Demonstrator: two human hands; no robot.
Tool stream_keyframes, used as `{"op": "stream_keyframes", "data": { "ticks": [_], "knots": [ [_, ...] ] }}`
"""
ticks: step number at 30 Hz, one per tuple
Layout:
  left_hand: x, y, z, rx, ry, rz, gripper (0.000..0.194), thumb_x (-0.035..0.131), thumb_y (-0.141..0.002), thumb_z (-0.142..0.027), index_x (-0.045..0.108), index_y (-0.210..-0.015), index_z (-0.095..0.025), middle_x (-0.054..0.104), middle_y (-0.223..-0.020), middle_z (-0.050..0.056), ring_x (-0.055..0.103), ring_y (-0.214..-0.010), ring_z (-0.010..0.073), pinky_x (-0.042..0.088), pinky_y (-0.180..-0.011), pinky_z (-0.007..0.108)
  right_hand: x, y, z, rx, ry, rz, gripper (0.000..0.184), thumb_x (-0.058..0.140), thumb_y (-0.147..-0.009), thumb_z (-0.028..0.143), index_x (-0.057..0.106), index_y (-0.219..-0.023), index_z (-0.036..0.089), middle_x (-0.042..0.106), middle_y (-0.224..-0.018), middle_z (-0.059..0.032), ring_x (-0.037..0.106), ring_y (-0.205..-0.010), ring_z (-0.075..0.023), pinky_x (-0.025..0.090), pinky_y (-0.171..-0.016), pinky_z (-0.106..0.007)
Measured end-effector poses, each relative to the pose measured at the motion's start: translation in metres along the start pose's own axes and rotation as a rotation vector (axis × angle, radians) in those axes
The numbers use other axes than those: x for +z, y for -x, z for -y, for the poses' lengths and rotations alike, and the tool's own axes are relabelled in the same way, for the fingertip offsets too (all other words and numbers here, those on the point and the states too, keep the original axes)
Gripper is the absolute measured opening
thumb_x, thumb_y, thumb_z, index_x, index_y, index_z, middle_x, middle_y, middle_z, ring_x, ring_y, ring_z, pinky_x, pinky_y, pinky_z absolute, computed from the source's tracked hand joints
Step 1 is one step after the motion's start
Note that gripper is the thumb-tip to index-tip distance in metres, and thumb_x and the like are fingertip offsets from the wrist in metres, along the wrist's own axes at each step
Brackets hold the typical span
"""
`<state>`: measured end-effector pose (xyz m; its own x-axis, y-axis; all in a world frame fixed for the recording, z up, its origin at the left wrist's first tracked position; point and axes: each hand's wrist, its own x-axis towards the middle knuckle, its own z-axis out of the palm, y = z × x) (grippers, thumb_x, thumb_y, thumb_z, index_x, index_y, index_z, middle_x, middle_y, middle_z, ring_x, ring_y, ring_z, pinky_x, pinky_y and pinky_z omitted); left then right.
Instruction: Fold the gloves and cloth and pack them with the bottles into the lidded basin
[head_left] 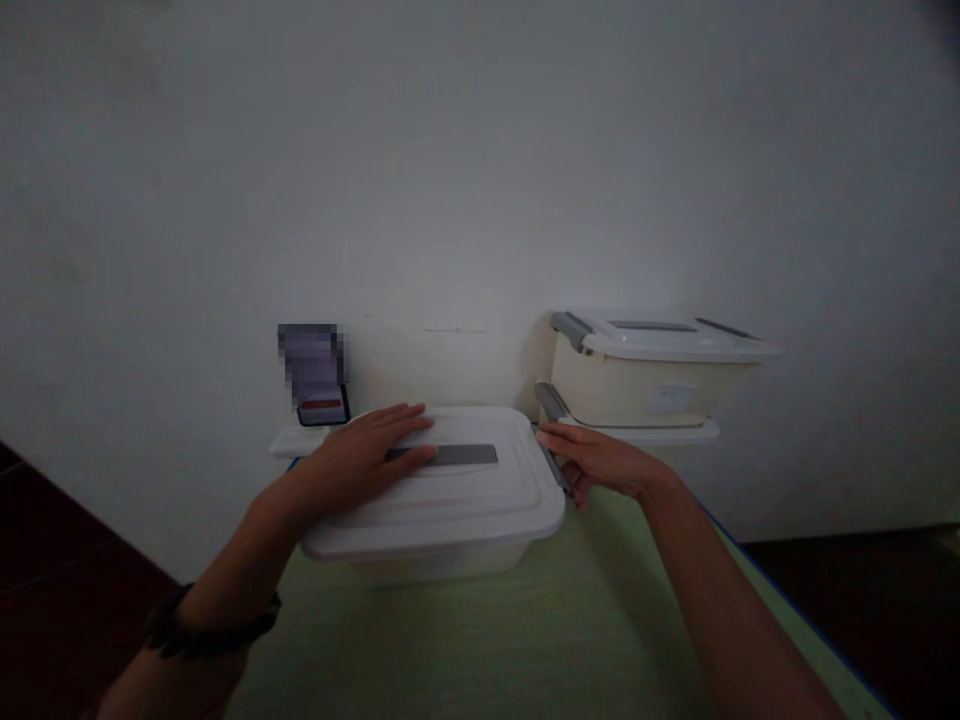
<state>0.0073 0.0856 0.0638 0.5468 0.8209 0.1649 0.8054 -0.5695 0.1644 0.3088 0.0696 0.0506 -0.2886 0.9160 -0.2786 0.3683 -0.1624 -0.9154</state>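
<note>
A white plastic storage box point(442, 563) stands on the green tabletop in front of me, its lid point(450, 500) lying on top. My left hand point(375, 450) rests flat on the lid's left part, fingers stretched out, partly over the grey strip point(469, 455) in its middle. At the box's right end, my right hand point(592, 462) has its fingers on the grey latch point(553, 465), thumb side above and fingertips below. The hand covers part of that latch. The lid's left end is mostly hidden by my left hand and forearm.
Behind to the right, another lidded white box point(615, 385) with grey latches sits on top of a white lid point(660, 434). A phone point(322, 405) leans upright at the back left on a white piece point(289, 441). The wall point(465, 200) closes off the green table point(450, 650) behind.
</note>
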Motion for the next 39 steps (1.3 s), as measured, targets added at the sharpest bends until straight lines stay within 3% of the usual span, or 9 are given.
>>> {"op": "stream_keyframes", "data": {
  "ticks": [12,24,33,39],
  "knots": [
    [-0.002,0.0,-0.003,-0.021,0.042,0.003,0.058,0.033,-0.086,-0.056,0.048,-0.13,-0.021,0.041,-0.141,0.006,0.038,-0.129,0.0237,0.029,-0.106,0.039,0.003,0.001,0.002,-0.049,0.066,-0.015,0.043,0.049,-0.086,0.048,0.048,-0.12,0.022,0.04,-0.057,0.0075,0.039,-0.039,-0.0054,0.048,-0.036,-0.019],
    [-0.001,0.001,-0.003,-0.019,0.031,0.014,0.058,0.031,-0.087,-0.056,0.047,-0.131,-0.021,0.039,-0.143,0.006,0.036,-0.13,0.0227,0.027,-0.107,0.037,0.007,0.001,0.006,-0.089,0.127,-0.003,0.046,0.046,-0.086,0.049,0.047,-0.119,0.018,0.044,-0.06,0.0061,0.043,-0.042,-0.0064,0.046,-0.037,-0.02],
    [-0.003,0.002,-0.004,-0.004,0.043,0.0,0.056,0.033,-0.088,-0.055,0.048,-0.129,-0.021,0.039,-0.142,0.006,0.037,-0.13,0.0226,0.027,-0.107,0.038,0.007,-0.001,0.008,-0.094,0.175,-0.023,0.04,0.047,-0.085,0.051,0.052,-0.104,0.016,0.039,-0.056,0.0072,0.045,-0.042,-0.0067,0.047,-0.036,-0.019],
    [-0.002,0.001,-0.004,-0.018,0.044,0.002,0.056,0.034,-0.087,-0.056,0.049,-0.128,-0.022,0.04,-0.142,0.005,0.037,-0.129,0.0234,0.027,-0.107,0.039,0.011,-0.005,0.004,-0.133,0.211,-0.053,0.038,0.044,-0.085,0.054,0.048,-0.095,0.017,0.045,-0.061,0.0055,0.05,-0.046,-0.0077,0.046,-0.037,-0.019]
  ]
}}
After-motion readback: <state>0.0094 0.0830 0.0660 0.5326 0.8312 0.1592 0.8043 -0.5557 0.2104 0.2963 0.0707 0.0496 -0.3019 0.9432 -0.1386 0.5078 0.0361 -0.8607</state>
